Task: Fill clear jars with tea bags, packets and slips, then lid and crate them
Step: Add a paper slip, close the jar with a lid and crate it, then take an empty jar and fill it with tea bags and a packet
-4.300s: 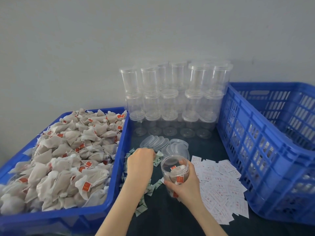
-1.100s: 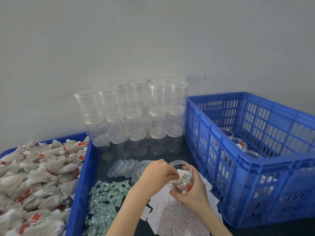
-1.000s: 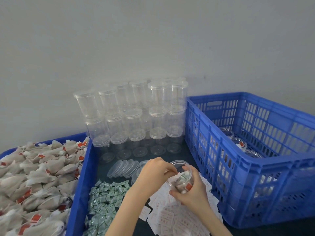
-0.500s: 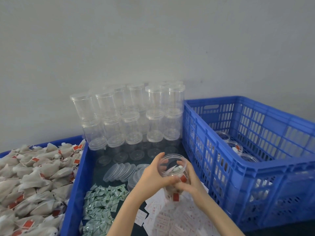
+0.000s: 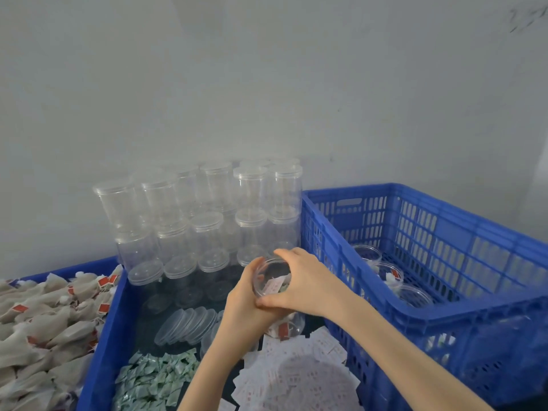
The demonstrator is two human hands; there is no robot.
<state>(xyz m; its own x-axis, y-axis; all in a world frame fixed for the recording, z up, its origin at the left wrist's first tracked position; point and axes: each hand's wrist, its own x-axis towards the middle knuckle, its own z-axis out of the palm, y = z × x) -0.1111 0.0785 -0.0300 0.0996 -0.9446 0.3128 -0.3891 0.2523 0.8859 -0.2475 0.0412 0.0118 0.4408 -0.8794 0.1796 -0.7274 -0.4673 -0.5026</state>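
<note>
While my left hand (image 5: 246, 304) wraps the side of the clear jar (image 5: 274, 295), fingers curled round its wall, my right hand (image 5: 305, 280) comes over the top w/ fingers curled on the far rim and thumb pressed on the near side, so both grips are closed on the jar. It's held up off the dark worktop (image 5: 148, 327), tilted w/ its mouth toward me, just left of the big blue crate (image 5: 444, 310). Can't tell if a lid is on it. Inside: a white slip w/ red print, a bit of green packet, and tea bags w/ red tags at the bottom.

In the crate, approx three filled jars (image 5: 385, 274) stand along the near-left wall. Behind my hands, empty clear jars (image 5: 207, 215) are stacked against the grey wall. Loose clear lids (image 5: 189, 321) lie fanned on the worktop, w/ green packets (image 5: 157, 381) nearer me and white slips (image 5: 296, 375) under my right forearm. At left, a blue tray (image 5: 103, 336) holds a heap of tea bags (image 5: 44, 321).
</note>
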